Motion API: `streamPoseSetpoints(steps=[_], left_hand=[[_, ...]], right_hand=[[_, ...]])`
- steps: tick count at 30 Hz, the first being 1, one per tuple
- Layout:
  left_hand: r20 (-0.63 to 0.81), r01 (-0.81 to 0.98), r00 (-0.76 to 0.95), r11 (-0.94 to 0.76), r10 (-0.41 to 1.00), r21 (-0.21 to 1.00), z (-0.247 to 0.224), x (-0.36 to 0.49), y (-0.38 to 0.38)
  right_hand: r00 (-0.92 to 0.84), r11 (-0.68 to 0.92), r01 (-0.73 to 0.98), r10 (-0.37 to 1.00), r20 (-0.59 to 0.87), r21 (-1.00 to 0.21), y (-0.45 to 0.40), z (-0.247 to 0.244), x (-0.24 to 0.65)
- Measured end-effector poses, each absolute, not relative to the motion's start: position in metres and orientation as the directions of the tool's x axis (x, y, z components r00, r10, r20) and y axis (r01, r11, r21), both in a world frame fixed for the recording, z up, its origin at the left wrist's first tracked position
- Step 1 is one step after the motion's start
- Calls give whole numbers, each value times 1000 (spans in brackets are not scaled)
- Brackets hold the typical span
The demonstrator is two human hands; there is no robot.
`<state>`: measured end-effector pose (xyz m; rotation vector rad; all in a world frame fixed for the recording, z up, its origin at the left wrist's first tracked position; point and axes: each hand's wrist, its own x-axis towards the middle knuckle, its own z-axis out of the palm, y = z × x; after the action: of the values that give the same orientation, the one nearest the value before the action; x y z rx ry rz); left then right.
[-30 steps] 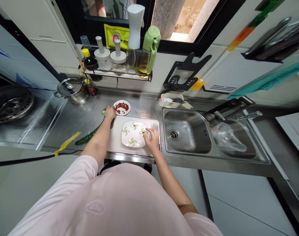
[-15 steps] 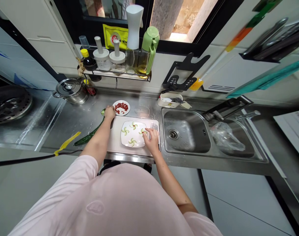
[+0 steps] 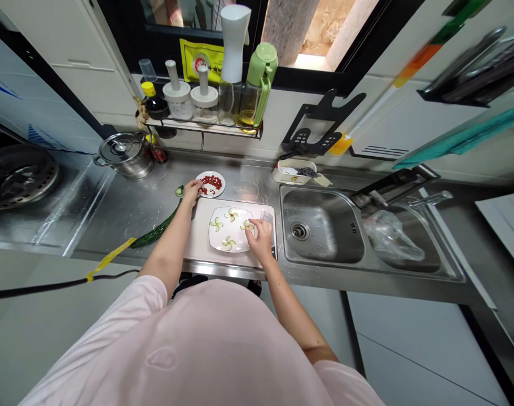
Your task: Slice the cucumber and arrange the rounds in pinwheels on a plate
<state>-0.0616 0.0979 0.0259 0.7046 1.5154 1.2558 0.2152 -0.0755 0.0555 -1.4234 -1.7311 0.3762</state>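
Head view: my left hand [image 3: 192, 192], fingers close together at the left edge of the small plate [image 3: 216, 194]; whether they pinch anything, I cannot tell.
Right hand [image 3: 262, 237]: thumb and forefinger narrowly apart, at the right edge of the big plate [image 3: 231, 229]; any hold cannot be told.
Pinwheels [image 3: 228, 243]: on the big plate, itself on the board [image 3: 197, 242]; a fingertip brush could skew the rightmost.
Red bits [image 3: 212, 181]: on the small plate, beyond the board's back-left corner; pressing its rim could tip and scatter them.
Cucumber [image 3: 153, 234]: slanting toward the counter [image 3: 113, 220] front edge; my forearm could roll it.
Count: plates, two; pinwheels, four; board, one; cucumber, one; red bits, too small to count.
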Motion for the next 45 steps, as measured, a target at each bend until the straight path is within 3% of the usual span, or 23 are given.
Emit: streamPoseSetpoints(steps=[3,6,9,11,15,27,30,34,39,45], left_hand=[[-303,-88,-309,290,902,953,28,-61,95],[-180,294,-324,280,929,914,27,-63,93],[-132,662,-237,260,962,703,29,-66,90],[-176,772,-219,281,960,570,30,-67,88],[-195,841,-276,335,941,426,33,-66,84],[-142,929,-256,284,956,237,33,-70,88],[-110,918,-257,279,960,282,26,-76,89],[-145,804,-324,353,935,479,16,-83,90],[-322,388,-392,472,862,791,15,-82,87],[-387,5,-270,403,881,915,40,-64,78]], right_hand=[[-7,316,660,910,415,-681,-75,55,215],[-6,315,662,909,416,-680,-75,53,215],[-1,309,663,911,412,-682,-76,52,216],[3,308,662,911,413,-683,-77,51,216],[1,319,657,906,424,-683,-77,51,217],[26,300,647,910,414,-701,-77,56,216],[26,310,643,905,425,-701,-77,56,215],[18,317,642,904,427,-698,-77,56,212],[9,324,641,903,429,-696,-75,58,211],[-7,325,637,909,416,-699,-71,60,207]])
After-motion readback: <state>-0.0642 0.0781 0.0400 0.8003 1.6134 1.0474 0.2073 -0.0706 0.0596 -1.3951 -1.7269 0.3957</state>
